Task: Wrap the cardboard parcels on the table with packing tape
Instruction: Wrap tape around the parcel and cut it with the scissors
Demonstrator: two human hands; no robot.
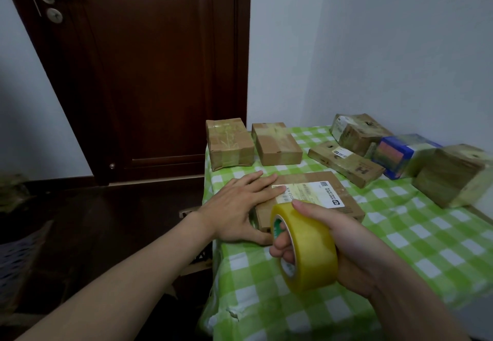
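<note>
Head view: left hand [237,207] lies flat, fingers straight, pinning the flat parcel [314,196] at the table's [400,247] near-left edge. Right hand [344,247] grasps the tape roll [306,247] through its core. Parcel looks stiff and light; steady it by the edges.

dim, flat light | edges bowed by wide lens | soft focus

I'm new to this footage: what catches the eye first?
The big yellow roll of packing tape, gripped in the right hand at the front, stands out. Behind it the left hand lies flat on a brown cardboard parcel with a white label, on the green-checked tablecloth.
</note>
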